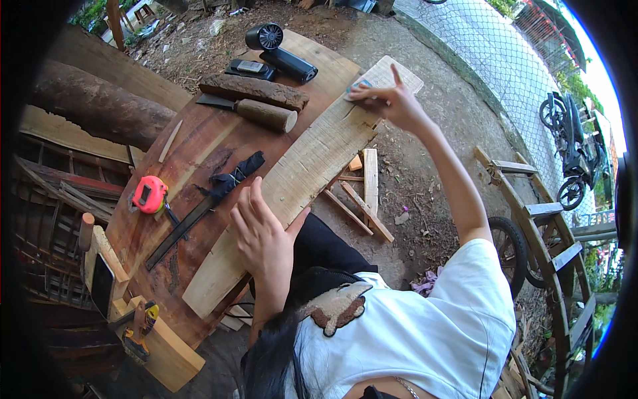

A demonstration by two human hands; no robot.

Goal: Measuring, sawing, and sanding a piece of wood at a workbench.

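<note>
A long pale wooden plank (302,174) lies slantwise across the edge of a reddish-brown wooden tabletop (219,156), its far end jutting past the table. My left hand (261,229) rests on the plank's near half, fingers stretched over the wood and thumb apart by the edge. Toward the far end, my right hand (392,103) presses a small light-blue piece (359,86) onto the surface, with its index finger raised. Most of that piece is hidden under the fingers, so its kind cannot be made out.
Left of the plank lie a pink tape measure (151,194), a dark flat blade with cloth-wrapped handle (237,174), a wooden-handled knife (266,116) and a small black fan (264,37). A wooden ladder (548,219) leans at right. Wood offcuts (369,193) lie below the plank.
</note>
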